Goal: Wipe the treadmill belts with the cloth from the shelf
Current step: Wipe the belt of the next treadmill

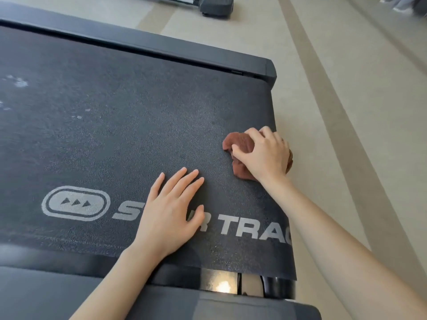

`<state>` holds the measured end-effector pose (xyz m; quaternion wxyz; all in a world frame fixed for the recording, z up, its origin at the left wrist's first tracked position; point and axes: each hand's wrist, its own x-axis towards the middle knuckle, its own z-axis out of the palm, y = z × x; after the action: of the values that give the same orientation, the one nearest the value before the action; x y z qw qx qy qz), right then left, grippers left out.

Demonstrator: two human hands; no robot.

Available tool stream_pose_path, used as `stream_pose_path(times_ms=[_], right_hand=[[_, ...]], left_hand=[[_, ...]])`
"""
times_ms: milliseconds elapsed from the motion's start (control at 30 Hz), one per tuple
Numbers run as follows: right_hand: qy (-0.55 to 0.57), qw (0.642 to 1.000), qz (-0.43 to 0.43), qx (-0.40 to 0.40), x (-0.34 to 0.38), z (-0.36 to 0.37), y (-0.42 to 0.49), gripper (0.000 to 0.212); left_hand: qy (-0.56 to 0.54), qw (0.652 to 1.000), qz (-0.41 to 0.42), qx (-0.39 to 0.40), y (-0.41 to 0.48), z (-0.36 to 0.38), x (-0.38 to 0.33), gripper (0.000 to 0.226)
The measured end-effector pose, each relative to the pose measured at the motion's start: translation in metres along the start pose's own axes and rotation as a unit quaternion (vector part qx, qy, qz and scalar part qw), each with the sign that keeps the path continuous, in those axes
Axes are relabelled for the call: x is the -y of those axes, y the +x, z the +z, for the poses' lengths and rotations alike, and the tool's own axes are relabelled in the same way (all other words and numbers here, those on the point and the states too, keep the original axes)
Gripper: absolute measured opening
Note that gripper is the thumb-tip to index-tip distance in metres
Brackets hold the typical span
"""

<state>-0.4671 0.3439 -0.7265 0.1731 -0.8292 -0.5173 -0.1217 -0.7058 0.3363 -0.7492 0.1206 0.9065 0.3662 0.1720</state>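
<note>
Head view: brown cloth (240, 144) lies bunched, crumpled.

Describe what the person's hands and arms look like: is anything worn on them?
Nothing is worn. The left hand and right hand show no gloves, rings or watch. Both forearms are uncovered to the frame edge, with no sleeves in view.
</note>
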Motion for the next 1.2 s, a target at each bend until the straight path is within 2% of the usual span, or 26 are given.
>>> stream_pose_path(times_ms=[133,267,367,467,600,733,900,1067,1200], right_hand=[[0.056,0.996,-0.062,-0.016,0.013,-0.041,-0.096,0.035],[0.064,0.990,-0.124,0.014,0.029,-0.067,-0.171,0.029],[0.083,0.987,-0.141,0.007,0.036,-0.053,-0.153,0.029],[0.084,0.983,-0.162,-0.004,0.053,-0.024,-0.096,0.034],[0.036,0.993,-0.110,-0.031,0.081,0.023,-0.004,0.040],[-0.001,0.997,-0.070,0.025,0.095,0.034,0.037,0.044],[0.064,0.990,-0.127,-0.013,0.081,-0.003,-0.041,0.035],[0.079,0.982,-0.172,0.013,0.054,-0.054,-0.151,0.029],[0.068,0.984,-0.162,0.028,0.061,-0.047,-0.143,0.029]], left_hand=[[0.049,0.999,-0.015,-0.008,-0.004,-0.006,0.011,0.061],[0.098,0.992,-0.078,0.003,-0.015,-0.023,0.052,0.067],[0.097,0.990,-0.102,0.017,-0.018,-0.023,0.060,0.066],[0.096,0.990,-0.100,0.018,-0.016,-0.020,0.058,0.065],[0.096,0.990,-0.107,0.008,-0.015,-0.024,0.059,0.064],[0.079,0.991,-0.110,0.001,-0.015,-0.025,0.056,0.064],[0.078,0.992,-0.101,0.000,-0.016,-0.029,0.061,0.065],[0.085,0.993,-0.077,0.001,-0.007,-0.037,0.080,0.068],[0.072,0.994,-0.079,-0.011,-0.005,-0.029,0.083,0.065]])
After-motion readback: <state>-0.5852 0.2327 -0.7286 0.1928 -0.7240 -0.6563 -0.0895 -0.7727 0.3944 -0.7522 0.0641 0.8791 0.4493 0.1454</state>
